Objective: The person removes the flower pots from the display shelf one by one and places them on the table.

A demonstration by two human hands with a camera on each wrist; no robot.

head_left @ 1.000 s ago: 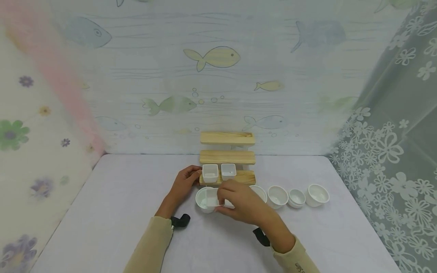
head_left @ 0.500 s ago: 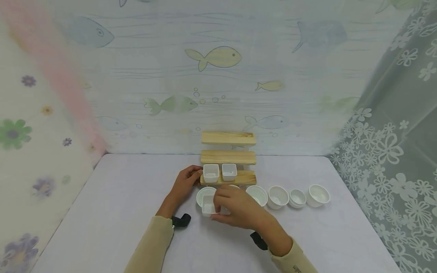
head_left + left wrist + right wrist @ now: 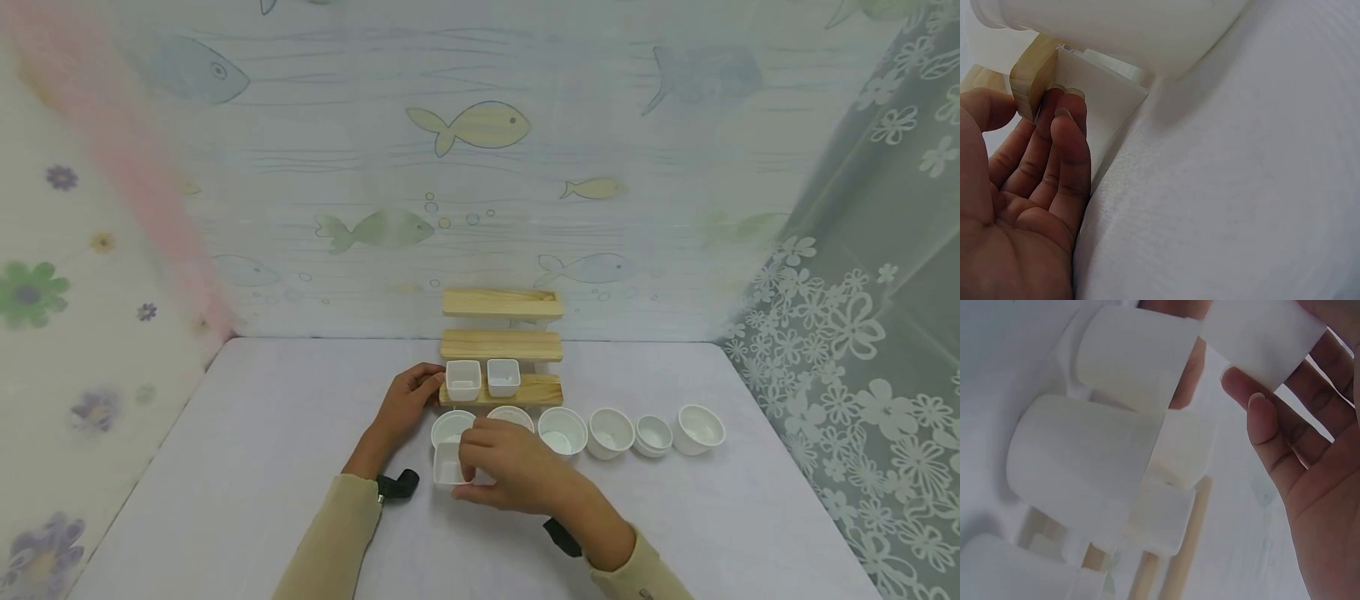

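Even, soft, diffuse light; no glare. Faint shadows under wooden rack [image 3: 501, 350]. Head view sharp near rack, softer and bent toward edges; pink smear up-left of rack. Wrist views washed out, close white cups [image 3: 1079, 462] defocused.

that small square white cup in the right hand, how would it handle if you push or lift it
The square cup is probably very light: the right hand holds it with fingertips alone. Its thin, plastic-looking walls may flex if squeezed. With flat sides it should slide on the table rather than roll, though a push might tip it.
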